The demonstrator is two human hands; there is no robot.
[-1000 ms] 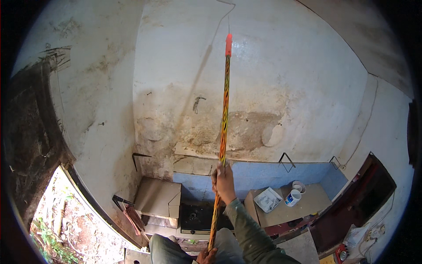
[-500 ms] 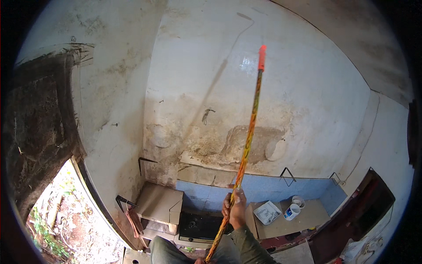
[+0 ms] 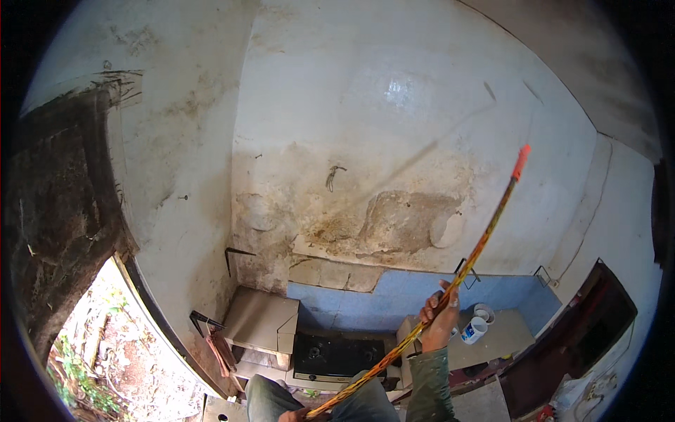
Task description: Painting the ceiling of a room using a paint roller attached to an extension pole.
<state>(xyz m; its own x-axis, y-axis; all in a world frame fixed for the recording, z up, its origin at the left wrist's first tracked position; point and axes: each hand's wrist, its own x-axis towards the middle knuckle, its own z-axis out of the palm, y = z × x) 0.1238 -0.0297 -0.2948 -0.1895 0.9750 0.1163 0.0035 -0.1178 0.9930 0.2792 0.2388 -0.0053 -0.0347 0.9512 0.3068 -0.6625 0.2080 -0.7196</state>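
A paint roller on a long yellow-and-orange patterned pole (image 3: pixel 402 352) slants up from the lower middle to the upper right. My right hand (image 3: pixel 440 318) is wrapped round the pole partway up, its sleeve coming from the lower edge. Down at the lower edge my left hand (image 3: pixel 291 416) closes on the pole's bottom end, mostly cut off by the frame. Past the red handle (image 3: pixel 521 163) the thin frame is hard to make out, and the roller head (image 3: pixel 532 92) shows as a faint streak by the white wall (image 3: pixel 316 91). A shadow of the roller falls to its left.
A black gas stove (image 3: pixel 336 355) stands on the counter below blue tiles (image 3: pixel 337 306). White tubs (image 3: pixel 474 330) sit on the right-hand counter (image 3: pixel 517 341). Metal brackets (image 3: pixel 240 254) jut from the walls. A bright doorway (image 3: pixel 119 344) opens at left.
The roller and its pole have swung to the right and lower, my right hand going with them. My left hand has moved left. The paint tray is now hidden behind my right hand and arm.
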